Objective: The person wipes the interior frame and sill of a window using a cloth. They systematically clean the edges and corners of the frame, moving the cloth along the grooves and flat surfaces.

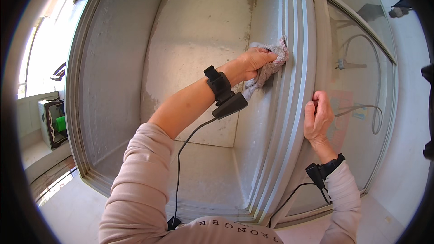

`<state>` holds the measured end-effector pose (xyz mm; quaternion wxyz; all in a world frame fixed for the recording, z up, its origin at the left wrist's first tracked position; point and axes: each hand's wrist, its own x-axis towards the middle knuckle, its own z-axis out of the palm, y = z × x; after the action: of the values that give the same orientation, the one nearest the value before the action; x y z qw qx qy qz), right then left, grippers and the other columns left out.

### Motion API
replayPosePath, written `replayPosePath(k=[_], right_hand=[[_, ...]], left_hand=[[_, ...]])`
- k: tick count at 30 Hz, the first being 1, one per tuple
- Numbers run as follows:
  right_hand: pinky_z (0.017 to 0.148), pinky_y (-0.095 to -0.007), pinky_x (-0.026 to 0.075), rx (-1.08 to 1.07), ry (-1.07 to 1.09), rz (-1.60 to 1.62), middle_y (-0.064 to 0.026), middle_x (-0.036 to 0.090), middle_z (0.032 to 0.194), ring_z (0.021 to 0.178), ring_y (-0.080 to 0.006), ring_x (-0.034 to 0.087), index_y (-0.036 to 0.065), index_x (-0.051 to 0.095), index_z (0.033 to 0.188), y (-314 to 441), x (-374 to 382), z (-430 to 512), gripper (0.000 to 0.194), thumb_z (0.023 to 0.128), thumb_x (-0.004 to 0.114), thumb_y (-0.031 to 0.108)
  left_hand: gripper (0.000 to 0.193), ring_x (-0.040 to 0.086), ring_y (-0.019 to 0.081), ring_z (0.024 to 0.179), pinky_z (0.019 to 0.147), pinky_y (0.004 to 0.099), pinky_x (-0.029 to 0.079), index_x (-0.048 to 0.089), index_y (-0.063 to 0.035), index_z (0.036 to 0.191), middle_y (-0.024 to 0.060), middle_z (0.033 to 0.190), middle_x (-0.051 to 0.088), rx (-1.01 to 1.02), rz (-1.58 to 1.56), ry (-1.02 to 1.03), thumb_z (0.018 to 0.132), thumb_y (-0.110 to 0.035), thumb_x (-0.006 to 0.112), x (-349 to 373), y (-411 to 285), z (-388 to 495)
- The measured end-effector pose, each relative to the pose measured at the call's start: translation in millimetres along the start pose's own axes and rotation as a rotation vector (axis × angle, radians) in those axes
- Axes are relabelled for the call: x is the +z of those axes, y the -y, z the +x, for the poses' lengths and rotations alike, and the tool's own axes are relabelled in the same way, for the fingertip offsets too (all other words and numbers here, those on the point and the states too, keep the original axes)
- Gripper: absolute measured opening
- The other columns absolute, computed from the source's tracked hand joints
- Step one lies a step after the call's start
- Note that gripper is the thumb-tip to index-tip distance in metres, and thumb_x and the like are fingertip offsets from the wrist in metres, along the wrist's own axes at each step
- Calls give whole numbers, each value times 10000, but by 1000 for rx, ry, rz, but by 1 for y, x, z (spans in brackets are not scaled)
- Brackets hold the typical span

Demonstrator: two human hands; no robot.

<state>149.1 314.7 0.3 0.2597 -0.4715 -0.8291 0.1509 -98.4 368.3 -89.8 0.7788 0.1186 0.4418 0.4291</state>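
Observation:
My left hand [256, 61] grips a crumpled grey terry cloth [271, 69] with pinkish patches. The cloth touches the upper inner wall of an open chest freezer [200, 74], just below the stepped rim [288, 115] on the right. Part of the cloth hangs down the wall. Against the outer side of that rim rests my right hand [318, 117], its fingers curled in and no object visible in it. The freezer's pale metal lining has stains and worn patches along its floor edges.
Right of the rim lies a framed glass panel [359, 84]; a grey power cord [378, 118] with a plug [342, 63] shows there. Black wrist devices on both arms trail cables [179, 162]. At far left stands a dark-fronted box [52, 122] with a green item [61, 124].

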Motion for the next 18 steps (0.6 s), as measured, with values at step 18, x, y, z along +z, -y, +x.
replayPosePath(k=[18], right_hand=[[609,-380,450,34,21,-14,-99,533,779,657,-269,541,53,524,953,2,-2,1,122,902,555,159]], left_hand=[[90,570,76,716,640,264,481,692,-48,854,-10,807,652,134,206,-32,811,-57,771,14,63,-73]])
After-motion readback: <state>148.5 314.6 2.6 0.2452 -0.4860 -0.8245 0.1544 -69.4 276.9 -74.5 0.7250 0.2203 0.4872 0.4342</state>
